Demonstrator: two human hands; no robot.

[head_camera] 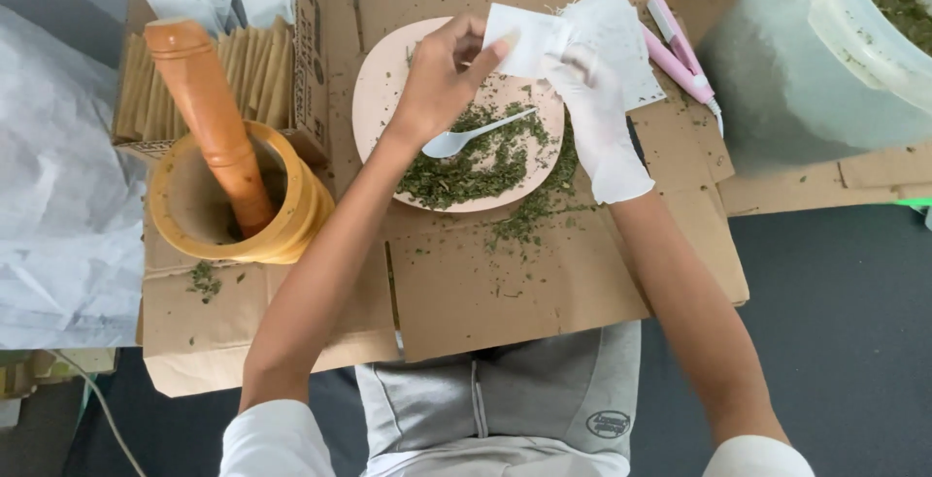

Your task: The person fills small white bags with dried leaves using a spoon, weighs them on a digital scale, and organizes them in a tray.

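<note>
My bare left hand (442, 74) and my white-gloved right hand (597, 113) together hold a small white paper sachet (524, 35) above a pale pink plate (374, 89). Dried green crushed leaves (466, 171) lie piled on the plate, and more have spilled onto the flattened cardboard (505, 283) underneath. A white plastic spoon (476, 132) rests on the leaves just below my left hand. Under my right hand lies a loose stack of white sachets (631, 45).
A yellow mortar (291, 230) with a wooden pestle (209, 108) stands at the left. Behind it a cardboard box (311, 50) holds rows of sachets. A pink handheld tool (680, 50) lies at the right, beside a large translucent tub (815, 60) of green leaves.
</note>
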